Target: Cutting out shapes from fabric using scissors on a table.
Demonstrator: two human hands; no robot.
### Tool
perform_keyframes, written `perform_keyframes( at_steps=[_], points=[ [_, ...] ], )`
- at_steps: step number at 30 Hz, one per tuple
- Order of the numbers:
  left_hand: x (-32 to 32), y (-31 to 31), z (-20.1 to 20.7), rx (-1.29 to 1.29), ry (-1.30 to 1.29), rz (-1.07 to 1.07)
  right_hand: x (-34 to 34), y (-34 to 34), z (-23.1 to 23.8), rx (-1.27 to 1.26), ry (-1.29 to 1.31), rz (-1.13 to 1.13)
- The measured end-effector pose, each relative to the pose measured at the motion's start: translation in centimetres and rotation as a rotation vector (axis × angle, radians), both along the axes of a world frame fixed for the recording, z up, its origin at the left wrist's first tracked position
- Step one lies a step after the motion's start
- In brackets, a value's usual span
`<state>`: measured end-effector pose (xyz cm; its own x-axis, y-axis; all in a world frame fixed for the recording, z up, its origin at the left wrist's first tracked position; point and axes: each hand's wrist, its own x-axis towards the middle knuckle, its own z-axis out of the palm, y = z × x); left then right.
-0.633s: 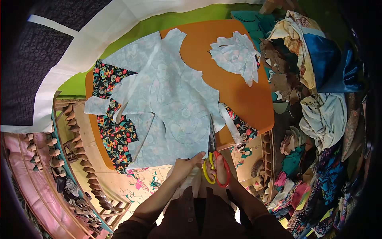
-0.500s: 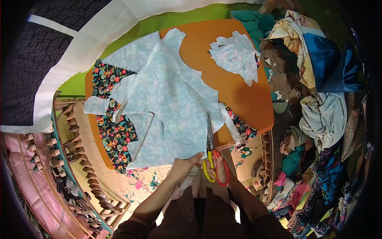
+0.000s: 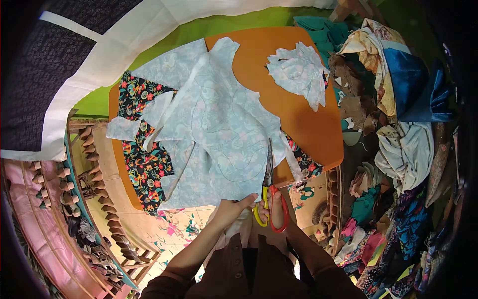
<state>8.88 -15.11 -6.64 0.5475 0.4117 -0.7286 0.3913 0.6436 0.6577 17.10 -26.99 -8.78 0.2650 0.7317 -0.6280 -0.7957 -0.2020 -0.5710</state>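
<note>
A large pale blue piece of fabric [image 3: 219, 134] with faint drawn curves lies across the orange table [image 3: 244, 45]. Its near edge is pinched by my left hand [image 3: 233, 209], thumb on top. In my right hand [image 3: 271, 212] are scissors [image 3: 269, 174] with one yellow and one red handle, the blades pointing away along the fabric's right side. Dark floral parts of the cloth [image 3: 147, 172] show at the left and right of the pale side. Whether the blade tips are apart is hard to make out.
A heap of pale cut pieces [image 3: 298, 72] lies at the table's far right. Piled cloth [image 3: 406, 144] fills the right side. Wooden shoe-last-like shapes [image 3: 107, 204] line a rack at left. Fabric scraps [image 3: 172, 229] litter the tiled floor. A black-and-white cloth [image 3: 45, 74] hangs far left.
The view has shifted slightly, so the table and fabric sit a little further right. My hands keep the same holds on the fabric and the scissors.
</note>
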Motion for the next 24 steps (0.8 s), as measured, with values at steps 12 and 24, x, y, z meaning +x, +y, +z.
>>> perform_keyframes(
  at_steps=[12,24],
  points=[
    [-1.2,0.9,-0.2,-0.025,0.055,0.045,1.3,-0.5,0.5,-0.066,0.006,0.093],
    [-4.1,-0.6,-1.8,-0.169,0.033,0.253,7.1,-2.7,2.1,-0.306,0.093,0.418]
  ],
)
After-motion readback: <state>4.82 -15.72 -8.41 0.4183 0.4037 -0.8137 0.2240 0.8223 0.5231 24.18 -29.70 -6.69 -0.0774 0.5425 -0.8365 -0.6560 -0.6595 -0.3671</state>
